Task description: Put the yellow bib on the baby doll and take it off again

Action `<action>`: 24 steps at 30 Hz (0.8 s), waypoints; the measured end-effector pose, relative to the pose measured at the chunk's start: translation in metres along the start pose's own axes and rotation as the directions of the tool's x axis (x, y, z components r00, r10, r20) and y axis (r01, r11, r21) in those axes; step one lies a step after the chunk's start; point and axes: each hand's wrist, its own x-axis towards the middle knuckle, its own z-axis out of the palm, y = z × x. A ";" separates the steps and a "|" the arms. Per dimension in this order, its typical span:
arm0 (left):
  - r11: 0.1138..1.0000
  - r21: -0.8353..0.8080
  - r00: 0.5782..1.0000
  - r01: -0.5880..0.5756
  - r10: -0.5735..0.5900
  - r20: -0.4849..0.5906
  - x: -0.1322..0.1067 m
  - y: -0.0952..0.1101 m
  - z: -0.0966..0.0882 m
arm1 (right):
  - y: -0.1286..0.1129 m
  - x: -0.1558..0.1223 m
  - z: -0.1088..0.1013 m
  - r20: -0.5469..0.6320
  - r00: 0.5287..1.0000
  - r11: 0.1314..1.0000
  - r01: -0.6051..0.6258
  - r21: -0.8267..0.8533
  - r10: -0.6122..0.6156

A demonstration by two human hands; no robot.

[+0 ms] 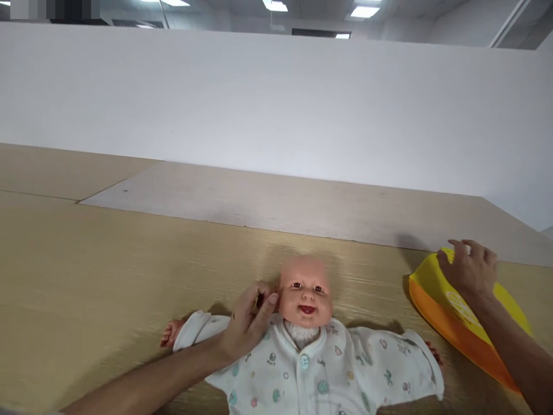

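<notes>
A baby doll (pixel 306 294) lies face up on the table, arms spread, in a white printed garment (pixel 322 374) with a round button at the neck. Against the side of its head, by the ear, my left hand (pixel 250 317) is closed with bent fingers and thumb; the fingertips are partly hidden. At the right, my right hand (pixel 470 271) is over a yellow-and-orange piece (pixel 512 305) with a citrus-slice print. Its fingers are bent but apart, and I cannot tell whether they touch the piece. The doll's lower body is out of frame.
The wood-toned table (pixel 108 271) extends across the view, with a paler panel (pixel 259 196) along its back. Behind that rises a white partition (pixel 268 104). Ceiling lights (pixel 365 11) show above it.
</notes>
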 end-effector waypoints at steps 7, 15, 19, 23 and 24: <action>0.867 0.242 0.901 -0.435 0.414 0.133 0.004 0.000 -0.011 | -0.132 -0.046 -0.077 0.347 0.885 0.742 -0.003 0.670 -0.311; 0.611 0.418 0.728 -0.672 0.648 0.223 0.017 -0.005 -0.020 | -0.196 -0.086 -0.123 0.378 0.678 0.513 -0.002 0.858 -0.631; 0.546 0.445 0.670 -0.710 0.718 0.188 0.017 -0.007 -0.017 | -0.188 -0.092 -0.127 0.423 0.628 0.531 -0.018 0.847 -0.653; 0.538 0.457 0.668 -0.708 0.719 0.190 0.016 -0.004 -0.017 | -0.184 -0.091 -0.135 0.423 0.576 0.509 -0.013 0.861 -0.700; 0.537 0.459 0.669 -0.708 0.719 0.191 0.017 -0.003 -0.017 | -0.184 -0.091 -0.137 0.417 0.563 0.506 0.002 0.863 -0.714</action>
